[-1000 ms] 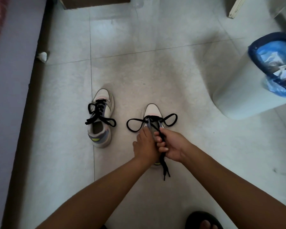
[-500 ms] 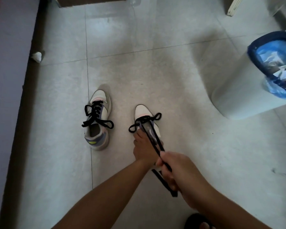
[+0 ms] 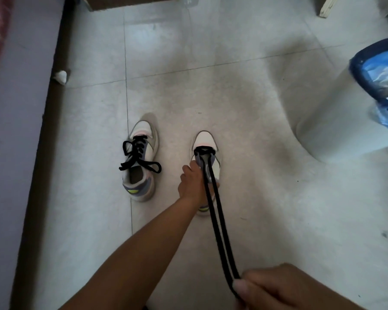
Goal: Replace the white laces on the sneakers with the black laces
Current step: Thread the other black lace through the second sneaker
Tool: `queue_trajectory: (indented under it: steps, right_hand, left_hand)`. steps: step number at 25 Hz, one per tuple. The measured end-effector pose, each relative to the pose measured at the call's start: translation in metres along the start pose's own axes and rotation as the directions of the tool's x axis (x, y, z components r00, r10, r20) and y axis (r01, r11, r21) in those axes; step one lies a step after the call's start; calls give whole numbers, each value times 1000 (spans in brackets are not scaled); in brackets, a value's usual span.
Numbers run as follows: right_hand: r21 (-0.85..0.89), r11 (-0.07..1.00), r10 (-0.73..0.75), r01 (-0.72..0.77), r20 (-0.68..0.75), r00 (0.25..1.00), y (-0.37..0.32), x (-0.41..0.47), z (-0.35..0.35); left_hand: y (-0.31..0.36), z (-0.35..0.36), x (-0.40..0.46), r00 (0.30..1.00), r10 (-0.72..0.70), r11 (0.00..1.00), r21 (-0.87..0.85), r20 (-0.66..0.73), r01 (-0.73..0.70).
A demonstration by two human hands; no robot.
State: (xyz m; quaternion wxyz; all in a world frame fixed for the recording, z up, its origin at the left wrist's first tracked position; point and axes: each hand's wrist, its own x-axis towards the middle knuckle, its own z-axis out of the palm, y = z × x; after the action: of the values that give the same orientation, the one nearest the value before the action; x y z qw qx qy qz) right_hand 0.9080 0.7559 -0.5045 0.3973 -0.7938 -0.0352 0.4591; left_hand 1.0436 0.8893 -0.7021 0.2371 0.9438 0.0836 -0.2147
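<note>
Looking down from the head camera, two shoes are sitting side by side on a pale tile floor (image 3: 244, 108). Both shoes are lying long-ways up and down the picture, with their toes pointing away from the person and their heels pointing back.

The left shoe (image 3: 141, 166) is wearing a black lace, crossed up the front, with its loose ends lying across the opening. No hand is touching it.

The right shoe (image 3: 207, 162) is sitting just beside it, a little apart. The left hand (image 3: 192, 182) is resting on this shoe, pressing on its left side and tongue; the fingers are partly hidden, so how tightly they are curling cannot be told. A black lace (image 3: 220, 220) is going through the holes near the toe. Its two strands are running straight and tight from the shoe back toward the person, lying almost next to each other.

The right hand (image 3: 276, 289) is sitting at the bottom of the picture, near the camera, and is pinching both strands together with curled fingers and thumb.

A white bin (image 3: 329, 121) with a blue bag in it is standing at the right. A small crumpled white scrap (image 3: 61, 76) is lying by the dark strip at the left.

No brand names or words can be read on the shoes.
</note>
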Motion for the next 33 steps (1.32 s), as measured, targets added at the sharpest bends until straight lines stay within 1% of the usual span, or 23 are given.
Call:
queue_trajectory:
  steps: [1,3,5,6,8,10,11,12,13,14,15,17,18,20,22,23,24,26,29,30,31,32,33]
  right_hand:
    - [-127,992,-20,15,-34,999,12,17,-5]
    - [-255,966,-16,-51,-252,968,38,59,-19]
    - [-178,981,-26,-71,-487,873,59,101,-33]
    - [-140,989,-40,-43,-542,840,66,119,-39]
    - [-159,987,-102,17,-542,834,73,152,-42]
    - [-177,983,-126,42,-494,860,72,177,-35]
    - [-182,982,-125,42,-478,869,72,184,-30]
    - [-210,977,-137,38,-478,867,72,190,-25]
    - [-265,964,-158,29,-482,862,73,193,-22]
    - [-327,945,-183,21,-474,861,75,194,-20]
    - [-383,923,-207,19,-454,866,78,194,-19]
    - [-485,874,-257,27,-415,873,82,194,-17]
    - [-527,850,-278,21,-415,866,85,194,-16]
    - [-553,833,-293,-21,-473,831,94,193,-12]
    - [-546,836,-301,-51,-536,789,100,189,-9]
    - [-584,810,-349,-42,-539,766,103,188,-7]
    - [-653,757,-430,-19,-520,738,105,186,-5]
    - [-710,703,-559,39,-518,647,106,180,0]
    - [-657,748,-551,91,-538,638,105,182,6]
    - [-570,817,-464,88,-559,687,104,183,8]
    - [-437,897,-343,68,-589,732,104,183,7]
    - [-234,970,-193,65,-585,788,103,183,5]
    - [-33,996,-88,85,-577,812,103,180,4]
  left_hand:
    - [1,0,-4,1000,-21,1000,-7,15,21]
    - [-1,3,-18,998,-44,999,-7,47,45]
    - [-6,5,-43,995,-52,998,-37,82,55]
    - [-9,6,-57,992,-52,997,-51,112,58]
    - [-20,1,-80,963,-60,993,-85,262,85]
    - [-28,-10,-85,888,-70,981,-131,455,145]
    - [-31,-17,-80,878,-77,975,-148,472,166]
    - [-32,-24,-70,910,-81,973,-167,407,161]
    - [-31,-31,-59,959,-61,980,-167,276,111]
    - [-29,-36,-48,989,8,990,-140,148,13]
    - [-26,-38,-39,988,130,989,-86,79,-123]
    - [-20,-37,-30,926,354,927,83,132,-366]
    - [-20,-31,-28,902,395,893,158,172,-421]
    - [-24,-23,-25,890,425,851,261,168,-456]
    - [-29,-24,-25,907,413,875,241,86,-421]
    - [-31,-25,-26,905,420,874,241,62,-422]
    - [-32,-26,-30,874,483,833,284,47,-475]
    - [-39,-25,-38,768,638,717,328,44,-615]
    - [-47,-21,-48,736,677,712,257,-5,-653]
    - [-49,-18,-49,755,654,747,191,-42,-637]
    - [-50,-16,-50,793,605,796,97,-77,-598]
    - [-51,-16,-50,849,521,850,-27,-90,-525]
    - [-53,-16,-50,903,421,890,-152,-82,-429]
